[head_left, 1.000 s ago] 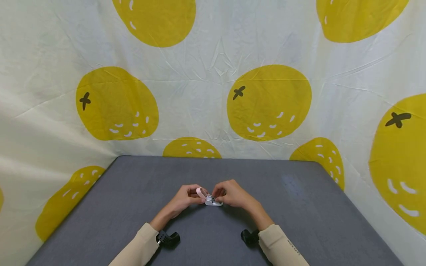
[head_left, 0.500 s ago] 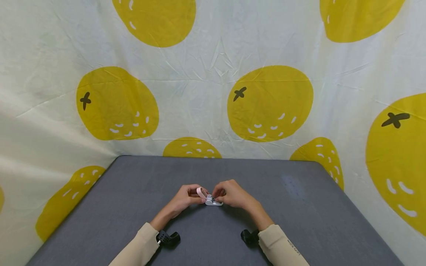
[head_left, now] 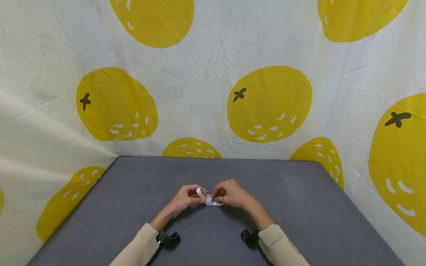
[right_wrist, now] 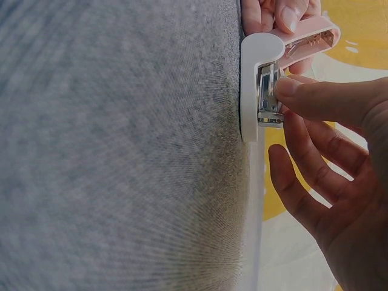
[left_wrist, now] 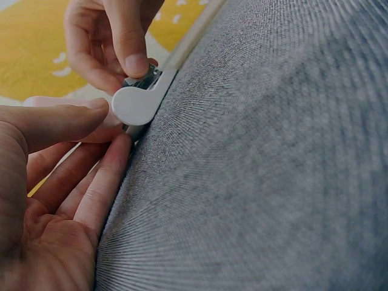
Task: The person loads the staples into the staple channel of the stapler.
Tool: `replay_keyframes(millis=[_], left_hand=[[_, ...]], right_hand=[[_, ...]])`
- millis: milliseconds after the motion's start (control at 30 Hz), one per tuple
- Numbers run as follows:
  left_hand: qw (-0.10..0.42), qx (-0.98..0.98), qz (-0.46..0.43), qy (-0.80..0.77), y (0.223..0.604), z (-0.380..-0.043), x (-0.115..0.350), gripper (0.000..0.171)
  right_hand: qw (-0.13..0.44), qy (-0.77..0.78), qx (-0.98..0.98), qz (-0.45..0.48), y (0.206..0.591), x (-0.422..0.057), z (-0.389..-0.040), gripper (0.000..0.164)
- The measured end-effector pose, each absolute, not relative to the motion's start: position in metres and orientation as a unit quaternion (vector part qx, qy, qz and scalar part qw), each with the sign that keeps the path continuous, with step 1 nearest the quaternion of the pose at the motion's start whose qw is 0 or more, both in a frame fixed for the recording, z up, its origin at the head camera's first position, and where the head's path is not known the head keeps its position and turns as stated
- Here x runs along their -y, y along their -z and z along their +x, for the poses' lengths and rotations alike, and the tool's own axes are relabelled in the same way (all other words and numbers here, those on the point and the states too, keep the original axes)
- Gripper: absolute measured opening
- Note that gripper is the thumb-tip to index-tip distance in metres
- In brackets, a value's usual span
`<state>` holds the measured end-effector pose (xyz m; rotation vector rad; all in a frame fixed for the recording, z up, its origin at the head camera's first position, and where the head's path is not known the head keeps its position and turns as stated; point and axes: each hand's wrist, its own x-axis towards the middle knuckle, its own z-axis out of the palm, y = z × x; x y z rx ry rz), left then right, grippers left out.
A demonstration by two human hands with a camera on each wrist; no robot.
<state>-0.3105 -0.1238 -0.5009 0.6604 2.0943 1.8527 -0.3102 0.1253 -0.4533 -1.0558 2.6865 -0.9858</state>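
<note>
A small stapler [head_left: 213, 203] rests on the grey table, its pink cover [right_wrist: 314, 35] swung up from the white base [right_wrist: 248, 91]. The metal staple channel [right_wrist: 268, 91] lies exposed along that base. My left hand [head_left: 187, 195] pinches the stapler at the hinge end, thumb along the pink cover and fingertips low by the tabletop. From the other side my right hand [head_left: 234, 194] pinches at the metal channel, with the thumb tip [right_wrist: 287, 86] on it and the other fingers loosely bent. Whether staples sit in the channel is hidden by the fingertips.
Grey cloth covers the table [head_left: 299, 221]. Behind it and along both sides hangs a white curtain [head_left: 196, 99] printed with yellow fruit. Black wrist cameras sit at the left cuff [head_left: 169, 239] and the right cuff [head_left: 249, 238].
</note>
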Motion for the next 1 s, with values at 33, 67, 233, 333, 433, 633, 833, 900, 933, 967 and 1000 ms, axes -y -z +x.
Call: replay_keyframes(millis=[33, 67, 233, 333, 433, 633, 833, 900, 933, 967, 1000], left_hand=[[0.134, -0.722, 0.228, -0.639, 0.501, -0.3105, 0.1238, 0.033], [0.134, -0.722, 0.229, -0.639, 0.501, -0.3106, 0.1237, 0.033], [0.135, -0.72, 0.229, -0.641, 0.5013, -0.3107, 0.1237, 0.033], [0.137, -0.721, 0.227, -0.64, 0.5011, -0.3105, 0.1239, 0.034], [0.137, -0.722, 0.226, -0.639, 0.501, -0.3106, 0.1238, 0.034], [0.136, -0.724, 0.226, -0.638, 0.5007, -0.3104, 0.1239, 0.034], [0.137, -0.722, 0.224, -0.64, 0.4999, -0.3098, 0.1237, 0.035], [0.137, -0.722, 0.224, -0.64, 0.4998, -0.3097, 0.1237, 0.035], [0.137, -0.722, 0.224, -0.64, 0.4999, -0.3096, 0.1236, 0.035], [0.137, -0.723, 0.224, -0.639, 0.5, -0.3097, 0.1236, 0.035], [0.138, -0.723, 0.224, -0.638, 0.5001, -0.3097, 0.1236, 0.035]], right_hand=[[0.046, 0.323, -0.88, -0.346, 0.4531, -0.1251, -0.3101, 0.011], [0.047, 0.323, -0.88, -0.345, 0.4529, -0.125, -0.3099, 0.011], [0.047, 0.322, -0.881, -0.343, 0.4523, -0.1247, -0.3091, 0.01], [0.046, 0.321, -0.882, -0.343, 0.453, -0.1247, -0.3092, 0.01], [0.046, 0.322, -0.882, -0.342, 0.4535, -0.1247, -0.3093, 0.01], [0.044, 0.32, -0.882, -0.344, 0.4532, -0.1246, -0.3091, 0.01], [0.04, 0.32, -0.881, -0.345, 0.4544, -0.125, -0.3097, 0.009], [0.04, 0.32, -0.881, -0.345, 0.4545, -0.1252, -0.3097, 0.009], [0.04, 0.321, -0.881, -0.345, 0.4547, -0.1253, -0.3098, 0.009], [0.04, 0.321, -0.881, -0.345, 0.4548, -0.1254, -0.3097, 0.009], [0.039, 0.322, -0.88, -0.347, 0.4549, -0.1254, -0.3095, 0.009]])
